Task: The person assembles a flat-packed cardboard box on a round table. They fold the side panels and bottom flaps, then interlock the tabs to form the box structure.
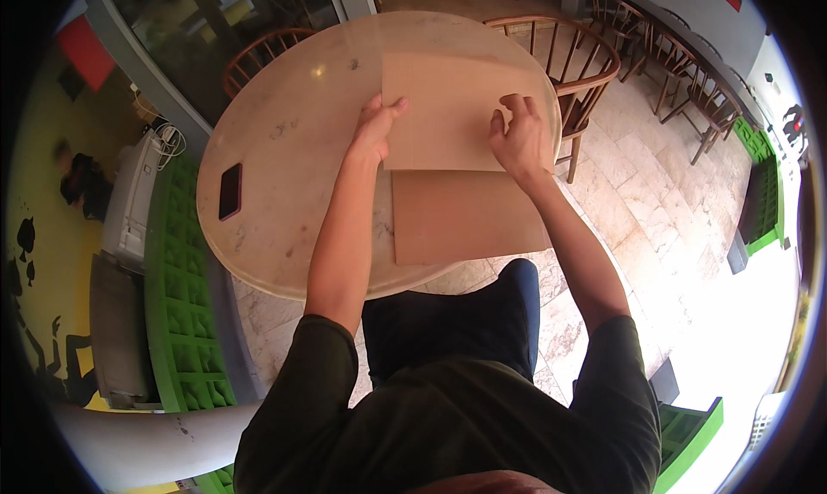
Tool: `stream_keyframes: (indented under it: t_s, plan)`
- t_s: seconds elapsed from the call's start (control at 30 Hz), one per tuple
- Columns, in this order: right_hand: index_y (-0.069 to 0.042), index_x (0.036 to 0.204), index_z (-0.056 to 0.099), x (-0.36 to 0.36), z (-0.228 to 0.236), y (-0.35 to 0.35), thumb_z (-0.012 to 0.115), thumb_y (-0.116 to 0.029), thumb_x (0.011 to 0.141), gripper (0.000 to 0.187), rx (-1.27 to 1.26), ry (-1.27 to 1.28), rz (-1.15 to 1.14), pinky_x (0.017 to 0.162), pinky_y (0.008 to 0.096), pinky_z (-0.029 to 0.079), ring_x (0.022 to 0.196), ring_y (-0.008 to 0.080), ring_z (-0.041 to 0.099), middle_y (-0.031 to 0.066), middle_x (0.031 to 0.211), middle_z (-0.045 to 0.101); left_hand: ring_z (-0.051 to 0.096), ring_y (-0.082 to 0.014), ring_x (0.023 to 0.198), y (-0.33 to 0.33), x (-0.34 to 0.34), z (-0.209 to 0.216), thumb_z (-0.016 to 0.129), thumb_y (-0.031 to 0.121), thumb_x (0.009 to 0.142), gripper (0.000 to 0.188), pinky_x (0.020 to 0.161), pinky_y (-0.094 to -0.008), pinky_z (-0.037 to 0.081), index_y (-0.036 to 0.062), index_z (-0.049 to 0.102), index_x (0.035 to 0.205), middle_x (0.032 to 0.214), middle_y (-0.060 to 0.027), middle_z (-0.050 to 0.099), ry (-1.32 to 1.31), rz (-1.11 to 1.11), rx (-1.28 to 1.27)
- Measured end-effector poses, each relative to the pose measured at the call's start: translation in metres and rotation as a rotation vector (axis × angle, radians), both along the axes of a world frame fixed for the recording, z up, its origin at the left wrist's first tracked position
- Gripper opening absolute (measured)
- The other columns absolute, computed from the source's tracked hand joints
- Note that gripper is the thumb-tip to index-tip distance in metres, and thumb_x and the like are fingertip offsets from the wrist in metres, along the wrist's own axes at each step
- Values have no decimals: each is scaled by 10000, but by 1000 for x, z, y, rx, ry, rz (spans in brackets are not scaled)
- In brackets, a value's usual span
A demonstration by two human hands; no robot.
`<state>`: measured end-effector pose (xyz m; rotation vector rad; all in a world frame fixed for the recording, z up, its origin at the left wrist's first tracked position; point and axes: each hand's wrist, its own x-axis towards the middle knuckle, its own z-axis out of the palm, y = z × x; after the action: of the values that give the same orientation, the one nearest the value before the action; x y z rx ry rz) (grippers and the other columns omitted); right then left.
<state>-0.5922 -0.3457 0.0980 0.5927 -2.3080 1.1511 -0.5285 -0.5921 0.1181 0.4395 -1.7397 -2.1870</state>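
Observation:
A flat brown cardboard sheet [444, 106] lies on the far right half of the round table [284, 210]. My left hand [375, 130] is closed at its left edge, thumb on top and the other fingers at the side or beneath. Above the sheet's right part is my right hand [524, 136], fingers bent and apart, with nothing visible between them. Nearer to me, a second brown cardboard piece [469, 218] sticks out past the table's front edge. Whether the two pieces are joined at the dark line between them, I cannot tell.
A dark phone [231, 192] lies on the table's left side. Wooden chairs [586, 68] [263, 53] stand at the far side. Green slotted crates [185, 296] line the left, beside a white appliance [133, 201]. More chairs and a long dark table are at the far right.

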Motion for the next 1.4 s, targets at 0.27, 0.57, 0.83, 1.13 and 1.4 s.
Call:
stream_keyframes:
  t_s: [0.27, 0.57, 0.83, 1.13, 1.4]
  plan:
    - [24, 1426, 531, 33, 103, 39, 612, -575, 1030, 723, -810, -578, 539, 903, 459, 586, 1090, 326, 708, 218, 1312, 662, 690, -292, 905, 59, 48, 82, 665, -1, 966, 97, 780, -417, 569, 9, 641, 1060, 1020, -101, 688, 791, 357, -930]
    - [14, 1379, 627, 37, 71, 179, 568, -448, 1081, 553, -1185, -850, 818, 961, 382, 591, 1139, 220, 698, 122, 1281, 704, 637, -245, 900, 162, 108, 7, 718, 145, 760, 143, 657, -358, 556, 118, 611, 852, 965, -64, 576, 923, -95, -1717]
    - [71, 1270, 665, 44, -39, 252, 716, -94, 911, 398, -545, -764, 186, 850, 349, 608, 992, 250, 739, 168, 1104, 746, 602, -434, 1117, 140, 83, -59, 746, 611, 900, 643, 1039, -567, 449, -6, 703, 1072, 1104, -241, 650, 643, -439, -1340]
    - [76, 831, 615, 60, -98, 244, 775, -192, 883, 316, 201, -346, -206, 693, 524, 557, 782, 479, 716, 297, 763, 685, 440, -430, 1472, -114, 38, -92, 693, 529, 983, 723, 1167, -583, 410, -40, 583, 1415, 1493, -293, 530, -952, 137, -1332]
    - [41, 911, 629, 61, -117, 230, 744, -160, 894, 232, 203, -355, -210, 712, 505, 576, 823, 501, 721, 262, 764, 686, 574, -402, 1388, -118, 40, -90, 634, 379, 1044, 591, 1130, -481, 487, -68, 563, 1423, 1454, -291, 605, -662, 68, -1224]
